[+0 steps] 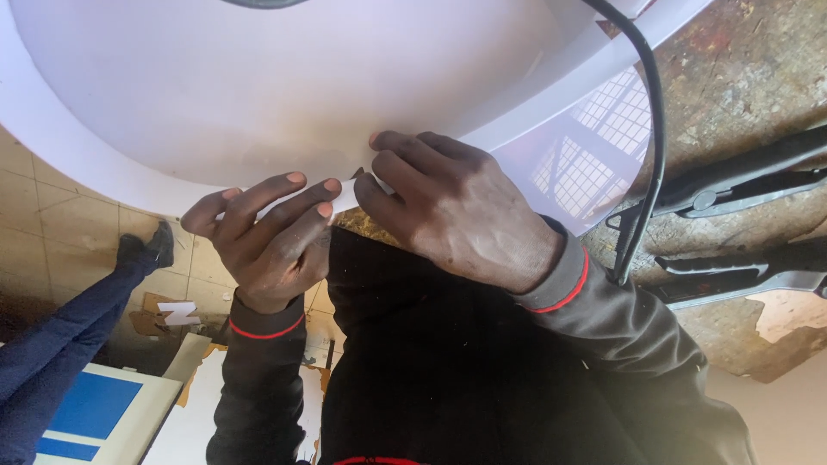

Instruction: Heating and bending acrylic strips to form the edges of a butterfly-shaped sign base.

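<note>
The person is working at the near edge of a large round white disc [284,77], both hands meeting at its rim. The left hand [271,237] is curling its fingers [289,202] narrowly, pinching a small white strip [345,196] between the fingertips just below the rim. The right hand [461,211] is bending its fingers [405,159] close together, their tips pressing on the disc's surface and touching the same strip from the other side. Beyond the right knuckles a black cable [650,129] is hanging down past the disc's edge, and farther out, well apart from the fingers, black clamps [732,185] are lying on a worn workbench [749,69].
</note>
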